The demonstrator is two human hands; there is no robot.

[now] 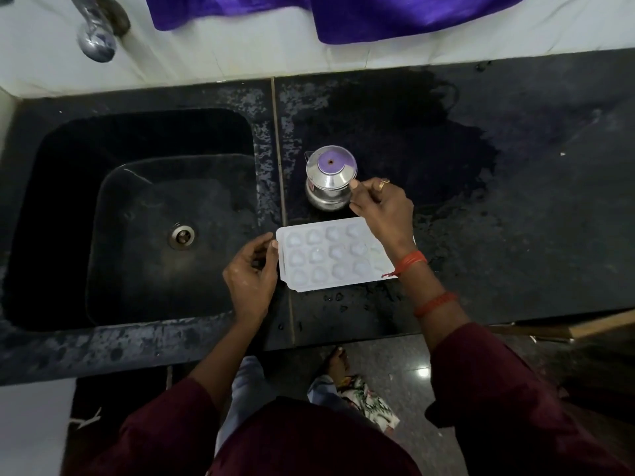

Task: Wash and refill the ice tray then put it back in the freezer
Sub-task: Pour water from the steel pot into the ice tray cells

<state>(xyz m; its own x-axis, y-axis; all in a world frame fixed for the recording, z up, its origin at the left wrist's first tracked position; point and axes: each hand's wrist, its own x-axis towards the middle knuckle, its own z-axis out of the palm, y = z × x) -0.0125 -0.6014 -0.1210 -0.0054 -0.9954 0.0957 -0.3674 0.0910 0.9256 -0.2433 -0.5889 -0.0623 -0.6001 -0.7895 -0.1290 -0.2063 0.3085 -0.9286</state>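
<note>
A white ice tray (338,255) with heart-shaped cells lies flat on the wet black counter (515,201), just right of the sink. Its cells look glossy with water. My left hand (251,273) holds the tray's left edge between thumb and curled fingers. A small steel pot (330,176) stands upright right behind the tray, its open mouth reflecting purple. My right hand (381,209) reaches over the tray's right end and grips the pot's right side with thumb and forefinger.
A black sink (68,207) with a round steel drain (181,236) lies to the left. A chrome tap (98,32) hangs at the top left. Purple cloth (343,12) drapes over the white back ledge. Water pools on the counter behind the pot.
</note>
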